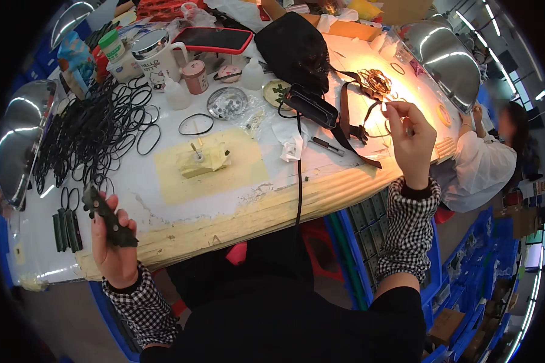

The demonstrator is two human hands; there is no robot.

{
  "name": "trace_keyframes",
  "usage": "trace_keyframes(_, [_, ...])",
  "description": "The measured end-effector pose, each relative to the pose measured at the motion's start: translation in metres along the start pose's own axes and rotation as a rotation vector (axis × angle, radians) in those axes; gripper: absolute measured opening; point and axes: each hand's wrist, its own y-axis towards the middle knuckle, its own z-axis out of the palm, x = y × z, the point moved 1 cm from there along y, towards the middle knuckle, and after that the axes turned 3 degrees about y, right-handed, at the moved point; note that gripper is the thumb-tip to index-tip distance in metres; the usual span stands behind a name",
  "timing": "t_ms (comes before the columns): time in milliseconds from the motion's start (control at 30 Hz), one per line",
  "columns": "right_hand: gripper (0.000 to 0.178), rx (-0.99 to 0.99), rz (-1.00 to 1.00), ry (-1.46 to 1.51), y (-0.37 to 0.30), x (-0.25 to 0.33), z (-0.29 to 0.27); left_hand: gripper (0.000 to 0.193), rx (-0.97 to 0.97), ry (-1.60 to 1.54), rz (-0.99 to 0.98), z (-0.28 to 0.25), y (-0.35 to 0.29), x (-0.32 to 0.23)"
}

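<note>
Near the pile of black elastic loops (75, 127) on the surface (127, 193), the left hand (114, 257) grips one dark green piece (112, 221) above the front edge; the right hand (415, 136) is pinched closed, and I cannot tell if something is between its fingertips

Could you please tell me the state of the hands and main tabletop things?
Left hand: holding a dark green piece
Right hand: fingers pinched, contents unclear
Phone: screen dark
White mug: silver lid on
Green-lidded jar: closed
Black bands: loosely heaped
Round dish: holding dark green bits
</note>
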Motion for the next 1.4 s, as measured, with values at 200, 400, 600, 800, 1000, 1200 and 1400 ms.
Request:
trace_keyframes(200, [0.010,0.348,-0.147,0.315,-0.027,0.112,0.070,0.049,0.297,-0.067,-0.280,0.085,0.014,0.050])
trace_keyframes(400, [0.012,0.476,-0.199,0.439,-0.042,0.137,0.101,0.050,0.284,-0.125,-0.468,0.087,0.008,0.062])
trace_keyframes(600, [0.012,0.637,0.066,0.679,-0.056,0.126,0.115,0.054,0.229,-0.342,-0.375,0.064,0.003,0.057])
trace_keyframes(800, [0.018,0.747,0.215,0.854,-0.062,0.126,0.122,0.054,0.185,-0.518,-0.335,0.065,0.004,0.060])
trace_keyframes(1000, [0.020,0.769,0.242,0.873,-0.064,0.129,0.124,0.055,0.209,-0.503,-0.333,0.065,0.003,0.061])
trace_keyframes(1200, [0.021,0.763,0.259,0.943,-0.067,0.131,0.125,0.055,0.216,-0.494,-0.344,0.065,0.001,0.063])
trace_keyframes(1400, [0.021,0.755,0.276,1.005,-0.069,0.134,0.125,0.055,0.214,-0.523,-0.329,0.066,0.000,0.063])
